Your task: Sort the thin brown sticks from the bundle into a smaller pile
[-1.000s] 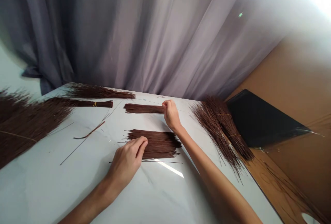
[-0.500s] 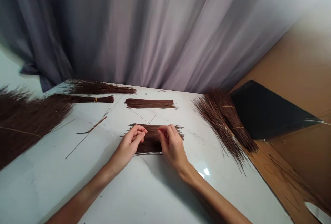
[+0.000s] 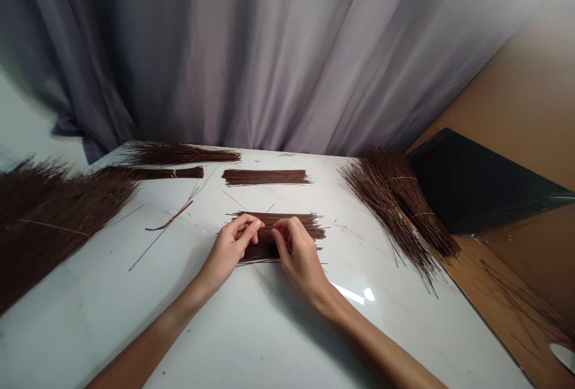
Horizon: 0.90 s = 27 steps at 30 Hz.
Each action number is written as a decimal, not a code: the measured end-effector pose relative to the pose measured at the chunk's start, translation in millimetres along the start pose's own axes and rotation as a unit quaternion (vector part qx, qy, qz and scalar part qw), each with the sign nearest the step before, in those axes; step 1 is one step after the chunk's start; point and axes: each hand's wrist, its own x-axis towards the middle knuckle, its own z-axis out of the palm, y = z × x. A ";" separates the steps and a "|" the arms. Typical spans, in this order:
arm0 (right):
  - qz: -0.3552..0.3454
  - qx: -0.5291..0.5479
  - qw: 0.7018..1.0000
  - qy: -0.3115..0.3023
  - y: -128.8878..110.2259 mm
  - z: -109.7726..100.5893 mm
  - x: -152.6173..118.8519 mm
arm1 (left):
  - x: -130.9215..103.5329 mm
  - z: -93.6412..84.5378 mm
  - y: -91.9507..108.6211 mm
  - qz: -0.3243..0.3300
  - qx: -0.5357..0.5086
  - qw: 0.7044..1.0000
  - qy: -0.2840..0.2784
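A flat pile of thin brown sticks (image 3: 265,251), laid side by side with uneven ends, is on the white table in front of me. My left hand (image 3: 237,240) is over the pile's left part, thumb and fingertips pinched together. Over its right part my right hand (image 3: 296,251) is also closed in a pinch. The fingertips of both hands point at each other, a short gap apart. Whatever thin piece they may grip is too fine to make out. Behind the pile, a neater stack of cut sticks (image 3: 268,178) lies crosswise.
Long brown twig bundles (image 3: 58,215) spread at the left, with a yellow-tied bundle (image 3: 179,173) behind. Tied bundles (image 3: 395,203) lie at the right edge beside a black panel (image 3: 476,185). A forked strip (image 3: 173,216) and loose twigs lie left of the pile. A grey curtain (image 3: 269,54) hangs behind.
The view has shifted slightly, so the table's things sit a little further right. My hands stay pinched over the pile, the left one's fingertips slightly closer to the right's.
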 end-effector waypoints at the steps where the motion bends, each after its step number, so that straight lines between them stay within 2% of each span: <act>1: -0.001 -0.001 1.000 -0.002 -0.4 0.0 -0.2 | 0.3 0.2 0.0 0.001 -0.002 1.000 0.000; 7: -0.007 -0.001 1.000 -0.011 -2.0 -0.5 -2.2 | 0.1 2.2 -0.5 -0.018 -0.026 0.999 -0.006; 16: 0.029 0.011 0.999 -0.015 -0.5 -0.1 -5.2 | -0.6 0.5 5.0 -0.028 -0.016 0.999 -0.010; 27: 0.064 0.080 0.995 -0.013 -1.5 -0.5 -5.4 | -3.9 0.3 8.7 -0.020 -0.026 0.999 -0.001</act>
